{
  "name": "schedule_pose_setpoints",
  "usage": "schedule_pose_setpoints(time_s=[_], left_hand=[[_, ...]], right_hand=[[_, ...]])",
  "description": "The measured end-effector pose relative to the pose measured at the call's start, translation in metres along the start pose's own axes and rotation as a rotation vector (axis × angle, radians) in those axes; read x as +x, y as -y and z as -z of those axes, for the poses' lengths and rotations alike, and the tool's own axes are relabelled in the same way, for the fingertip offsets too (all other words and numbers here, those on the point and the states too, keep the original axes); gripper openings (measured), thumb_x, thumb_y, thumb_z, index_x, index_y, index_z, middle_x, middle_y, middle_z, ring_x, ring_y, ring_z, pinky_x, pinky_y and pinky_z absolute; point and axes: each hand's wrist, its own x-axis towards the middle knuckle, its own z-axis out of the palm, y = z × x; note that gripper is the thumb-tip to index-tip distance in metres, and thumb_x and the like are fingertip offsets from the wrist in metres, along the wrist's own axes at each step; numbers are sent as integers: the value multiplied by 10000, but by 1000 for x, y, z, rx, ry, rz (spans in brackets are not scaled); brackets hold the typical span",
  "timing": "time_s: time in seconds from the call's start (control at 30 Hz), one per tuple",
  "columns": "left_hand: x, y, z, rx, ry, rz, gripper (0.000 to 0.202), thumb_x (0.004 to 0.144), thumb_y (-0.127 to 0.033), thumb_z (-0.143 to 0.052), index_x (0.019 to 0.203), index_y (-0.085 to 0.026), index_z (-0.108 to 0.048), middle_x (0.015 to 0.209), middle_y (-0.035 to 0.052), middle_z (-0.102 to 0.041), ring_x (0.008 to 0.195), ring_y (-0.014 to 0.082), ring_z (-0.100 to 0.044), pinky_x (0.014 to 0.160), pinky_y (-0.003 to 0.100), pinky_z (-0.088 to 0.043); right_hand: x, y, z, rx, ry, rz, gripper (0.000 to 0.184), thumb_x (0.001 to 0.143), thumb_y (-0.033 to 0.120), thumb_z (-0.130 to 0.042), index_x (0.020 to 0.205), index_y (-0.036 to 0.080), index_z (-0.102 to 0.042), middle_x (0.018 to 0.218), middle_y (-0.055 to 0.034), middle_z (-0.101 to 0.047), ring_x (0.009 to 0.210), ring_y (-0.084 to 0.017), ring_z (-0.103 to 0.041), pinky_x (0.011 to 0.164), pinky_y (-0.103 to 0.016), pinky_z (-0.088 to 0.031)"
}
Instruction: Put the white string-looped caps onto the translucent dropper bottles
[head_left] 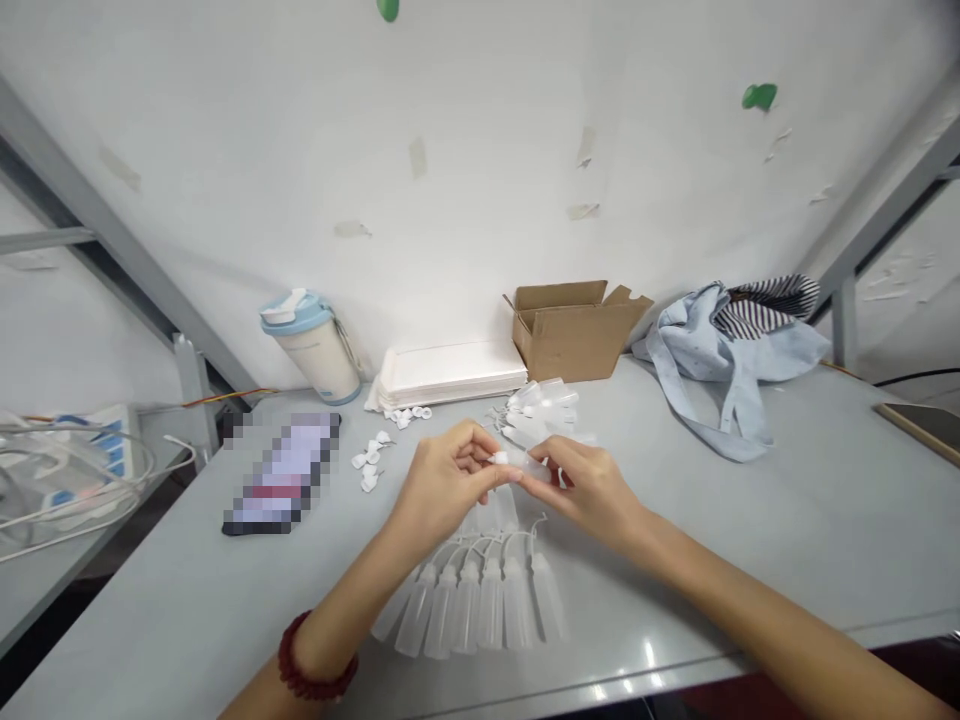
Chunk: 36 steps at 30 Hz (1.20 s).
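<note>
My left hand (448, 470) pinches a small white cap (499, 458) at the neck of a translucent plastic bottle (534, 466). That bottle lies sideways in the fingers of my right hand (581, 487), whose fingertips hide part of it. Below my hands, several translucent bottles (469, 605) with thin curved tips lie side by side on the table. Another pile of bottles (544, 400) is just beyond my hands. To the left of my left hand are loose white caps (369, 460), with more caps (409, 416) farther back.
At the back stand a cup (315, 345) with a blue lid, a stack of white trays (454, 370) and an open cardboard box (570, 335). A light blue cloth bag (731, 345) lies at right, a pixelated phone (289, 470) at left. Cables (97, 485) tangle far left.
</note>
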Motion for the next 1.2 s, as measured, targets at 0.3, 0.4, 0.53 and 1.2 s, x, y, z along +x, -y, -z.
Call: schedule_pose_setpoints(time_s=[0.3, 0.4, 0.53, 1.2], left_hand=[[1, 2, 0, -82, 42, 94, 186, 674, -261, -721, 774, -160, -601, 610, -15, -612, 516, 122, -592, 517, 242, -493], [1, -2, 2, -64, 83, 116, 176, 688, -278, -705, 786, -154, -627, 578, -7, -622, 539, 138, -609, 542, 251, -507], [1, -4, 4, -9, 117, 108, 179, 693, -325, -705, 758, -167, -652, 548, -9, -623, 524, 147, -609, 540, 260, -511], [2, -1, 1, -128, 134, 56, 151, 675, -296, -728, 702, -163, -662, 588, -6, -619, 556, 132, -581, 564, 260, -510]], right_hand=[[1, -4, -5, -286, -124, 245, 191, 921, 238, -488, 749, 164, -523, 680, -30, -577, 514, -101, -494, 442, -214, -324], [1, -3, -2, -359, -148, 278, 187, 920, 210, -477, 745, 163, -522, 734, -36, -585, 509, -83, -479, 428, -207, -313], [0, -3, 0, -424, -142, 291, 127, 888, 117, -472, 793, 159, -544, 808, -45, -584, 482, -58, -427, 396, -203, -278], [3, -3, 3, -252, -209, 392, 94, 907, 219, -528, 896, 150, -592, 745, -36, -686, 592, -99, -615, 456, -203, -396]])
